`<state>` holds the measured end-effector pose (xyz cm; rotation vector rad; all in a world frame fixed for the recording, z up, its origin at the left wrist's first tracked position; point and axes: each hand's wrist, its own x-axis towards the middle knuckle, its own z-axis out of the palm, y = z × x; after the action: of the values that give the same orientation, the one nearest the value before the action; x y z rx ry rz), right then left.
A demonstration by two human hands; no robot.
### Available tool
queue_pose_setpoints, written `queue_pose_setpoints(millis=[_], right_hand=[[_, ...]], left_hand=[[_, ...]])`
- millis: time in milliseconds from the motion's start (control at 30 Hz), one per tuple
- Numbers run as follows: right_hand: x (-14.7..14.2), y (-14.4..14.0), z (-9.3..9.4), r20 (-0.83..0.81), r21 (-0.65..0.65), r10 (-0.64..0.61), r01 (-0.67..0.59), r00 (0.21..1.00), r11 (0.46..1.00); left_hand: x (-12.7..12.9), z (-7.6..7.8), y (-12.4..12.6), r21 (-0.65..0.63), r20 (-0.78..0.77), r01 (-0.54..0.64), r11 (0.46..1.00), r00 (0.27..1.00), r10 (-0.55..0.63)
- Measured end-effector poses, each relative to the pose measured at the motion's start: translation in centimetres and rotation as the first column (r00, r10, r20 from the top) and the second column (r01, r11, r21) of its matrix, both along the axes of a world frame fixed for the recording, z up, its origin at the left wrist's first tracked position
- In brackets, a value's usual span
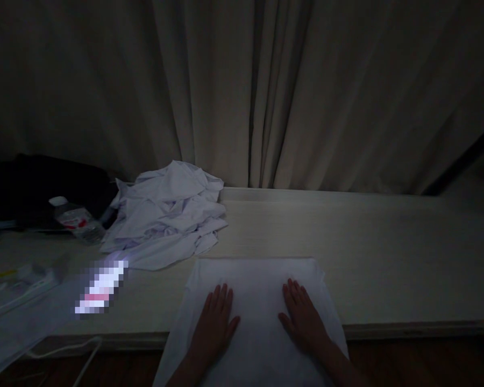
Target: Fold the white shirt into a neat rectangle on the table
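A white cloth (258, 322) lies spread over the table's front edge and hangs down toward me; its exact kind I cannot make out in the dim light. My left hand (215, 322) rests flat on its left part, fingers stretched out and thumb apart. On the right part my right hand (302, 317) lies flat too, with its fingers pointing away from me. Neither hand grips anything. Beyond the cloth, to the left, sits a crumpled heap of white fabric (169, 209).
A pale table (387, 258) runs below a closed curtain (221, 97). At left are a plastic bottle (78, 220) lying tilted, a dark bundle (44, 180), a blurred-out bright screen (102, 287) and a white power strip (22, 293). A white cable (86, 357) hangs off the front edge.
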<state>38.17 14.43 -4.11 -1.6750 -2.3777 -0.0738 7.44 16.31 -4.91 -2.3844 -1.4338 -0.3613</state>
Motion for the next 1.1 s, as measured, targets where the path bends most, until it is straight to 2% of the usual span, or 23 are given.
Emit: queue_pose_setpoints(millis=[100,200,333,433,567,667,867,1100], right_hand=[[-1.2,0.6,-0.5,-0.002,-0.033,0.032,-0.032,0.999,0.999],[-1.1,0.8,-1.2,-0.002,-0.056,0.040,-0.040,0.999,0.998],[-0.8,0.6,-1.2,-0.017,-0.054,0.032,-0.033,0.999,0.998],[-1.5,0.4,-0.5,-0.024,-0.056,0.046,-0.047,0.999,0.997],[-4.0,0.5,0.3,-0.031,-0.043,0.104,-0.105,0.994,0.993],[-5.7,0.8,0.0,-0.030,-0.043,0.125,-0.126,0.992,0.991],[-6.0,1.3,-0.8,-0.026,-0.088,0.109,-0.111,0.994,0.990],[-6.2,0.4,0.1,-0.039,-0.064,0.120,-0.122,0.992,0.991]], left_hand=[[0.9,-0.6,0.0,-0.008,0.006,-0.003,1.000,1.000,0.003],[0.7,-0.9,0.1,-0.030,0.003,-0.015,0.999,1.000,0.015],[0.6,-0.5,-0.1,-0.050,0.007,-0.021,0.999,1.000,0.022],[1.6,0.2,-0.3,-0.044,0.040,-0.017,0.999,0.999,0.018],[4.2,1.0,-0.4,-0.068,0.100,0.091,0.994,0.991,-0.084],[5.4,0.7,-0.3,-0.074,0.108,0.152,0.986,0.984,-0.144],[5.1,-0.6,0.0,-0.059,0.073,0.156,0.986,0.986,-0.152],[5.8,0.2,-0.9,-0.080,0.093,0.121,0.989,0.989,-0.114]])
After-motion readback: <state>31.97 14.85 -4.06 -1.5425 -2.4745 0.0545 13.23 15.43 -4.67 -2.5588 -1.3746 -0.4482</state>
